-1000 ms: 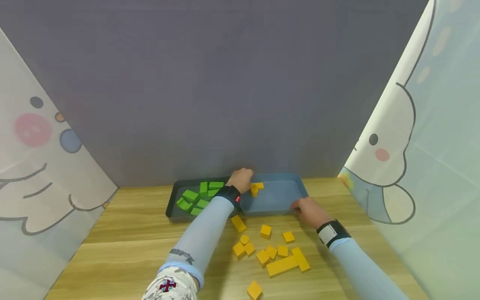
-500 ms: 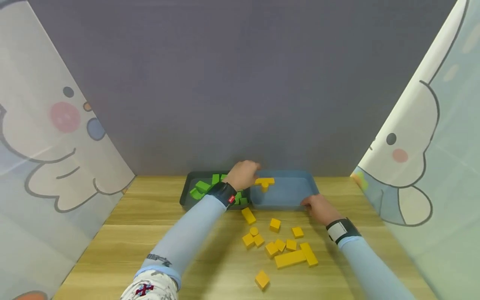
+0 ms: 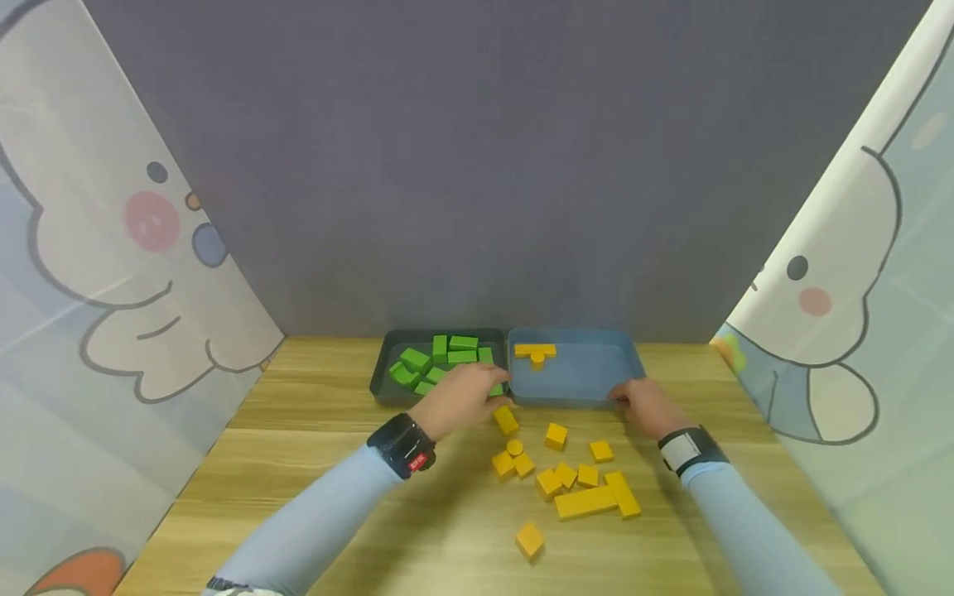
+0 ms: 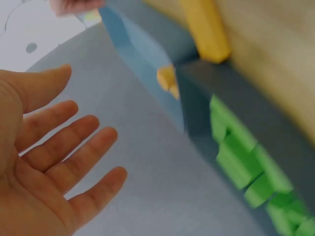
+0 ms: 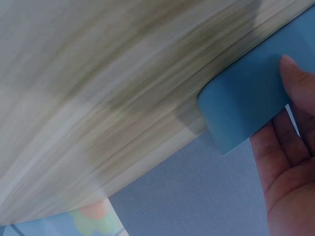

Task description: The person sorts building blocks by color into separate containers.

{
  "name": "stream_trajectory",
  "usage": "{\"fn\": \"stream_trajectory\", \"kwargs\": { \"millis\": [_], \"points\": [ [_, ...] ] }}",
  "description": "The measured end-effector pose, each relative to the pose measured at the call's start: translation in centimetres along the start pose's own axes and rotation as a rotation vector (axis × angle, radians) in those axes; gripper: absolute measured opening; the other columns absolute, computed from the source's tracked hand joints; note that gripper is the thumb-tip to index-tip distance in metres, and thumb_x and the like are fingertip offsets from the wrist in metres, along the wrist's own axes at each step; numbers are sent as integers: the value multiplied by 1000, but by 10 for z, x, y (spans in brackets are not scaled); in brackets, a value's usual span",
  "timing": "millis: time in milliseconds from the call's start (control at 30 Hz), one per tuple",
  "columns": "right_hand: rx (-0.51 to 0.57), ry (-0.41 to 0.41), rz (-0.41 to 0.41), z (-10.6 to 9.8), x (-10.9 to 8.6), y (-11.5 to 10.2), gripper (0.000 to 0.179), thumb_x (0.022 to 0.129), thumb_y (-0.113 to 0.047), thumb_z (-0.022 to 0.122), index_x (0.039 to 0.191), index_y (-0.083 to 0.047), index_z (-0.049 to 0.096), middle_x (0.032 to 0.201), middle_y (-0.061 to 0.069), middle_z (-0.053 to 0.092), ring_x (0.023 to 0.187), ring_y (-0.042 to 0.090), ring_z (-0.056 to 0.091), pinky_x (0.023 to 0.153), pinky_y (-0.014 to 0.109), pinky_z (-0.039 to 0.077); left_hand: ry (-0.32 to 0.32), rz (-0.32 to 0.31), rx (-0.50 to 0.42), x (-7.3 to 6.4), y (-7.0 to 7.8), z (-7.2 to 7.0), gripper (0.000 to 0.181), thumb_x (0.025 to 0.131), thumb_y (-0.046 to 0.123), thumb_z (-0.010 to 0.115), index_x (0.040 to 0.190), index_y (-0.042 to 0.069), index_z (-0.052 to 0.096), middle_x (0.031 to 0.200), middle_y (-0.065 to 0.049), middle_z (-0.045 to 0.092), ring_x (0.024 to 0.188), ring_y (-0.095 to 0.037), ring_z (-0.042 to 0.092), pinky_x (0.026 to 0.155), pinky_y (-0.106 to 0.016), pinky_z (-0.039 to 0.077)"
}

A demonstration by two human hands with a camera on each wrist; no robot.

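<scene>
Left grip (image 3: pixel 456 401), fingers spread and empty, hovers by the yellow block (image 3: pixel 507 421) on the bench (image 3: pixel 298 472), near-left of the blue tray (image 3: pixel 592 374); right grip (image 3: pixel 652 409) pinches the tray's near rim. That block looks light, rigid: pinch its long sides!

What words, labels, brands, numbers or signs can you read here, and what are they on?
None can be read for certain.
Red tag on the left black wristband: pale marks like lettering, too small and blurred to read.
Pale patch on the right wristband: no lettering I can make out.
Yellow blocks, green blocks, blue tray: none visible.
</scene>
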State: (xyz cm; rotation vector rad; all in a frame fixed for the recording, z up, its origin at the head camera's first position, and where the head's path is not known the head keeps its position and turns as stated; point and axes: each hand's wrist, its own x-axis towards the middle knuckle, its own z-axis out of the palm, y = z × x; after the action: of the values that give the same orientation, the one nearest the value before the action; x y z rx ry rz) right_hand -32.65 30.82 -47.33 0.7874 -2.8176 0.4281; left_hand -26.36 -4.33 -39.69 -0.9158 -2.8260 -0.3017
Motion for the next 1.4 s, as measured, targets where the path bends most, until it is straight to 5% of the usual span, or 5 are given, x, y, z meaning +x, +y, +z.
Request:
{"fn": "stream_trajectory", "kwargs": {
  "millis": [267, 467, 600, 1400],
  "points": [
    [-17, 14, -1, 1, 3, 2, 19, 84, 10, 75, 96, -4, 82, 95, 12, 80, 89, 31, 76, 82, 49, 64, -72, -5, -91, -33, 8, 44, 30, 98, 26, 72, 124, 10, 72, 113, -3, 77, 94, -10, 70, 83, -26, 61],
    [-18, 19, -16, -2, 3, 1, 18, 84, 9, 76, 96, -2, 81, 95, 14, 80, 89, 33, 76, 82, 50, 64, -82, 33, -66, -41, 11, 62, 34, 94, 33, 77, 121, 13, 73, 95, 5, 73, 77, -2, 58, 70, -19, 53],
    [-9, 24, -11, -2, 3, 4, 17, 84, 8, 76, 97, -1, 81, 95, 15, 80, 90, 34, 76, 82, 50, 64, -110, 48, -60, -41, 14, 69, 33, 93, 38, 78, 118, 17, 73, 99, 7, 73, 79, 0, 57, 74, -18, 54],
    [-30, -1, 23, -3, 0, -3, 16, 85, 6, 76, 98, -3, 82, 97, 14, 80, 91, 33, 76, 84, 51, 63, -156, 76, -72, -44, 18, 62, 19, 90, 15, 79, 109, 17, 76, 94, 7, 75, 77, -1, 58, 74, -16, 54]
  ]
}}
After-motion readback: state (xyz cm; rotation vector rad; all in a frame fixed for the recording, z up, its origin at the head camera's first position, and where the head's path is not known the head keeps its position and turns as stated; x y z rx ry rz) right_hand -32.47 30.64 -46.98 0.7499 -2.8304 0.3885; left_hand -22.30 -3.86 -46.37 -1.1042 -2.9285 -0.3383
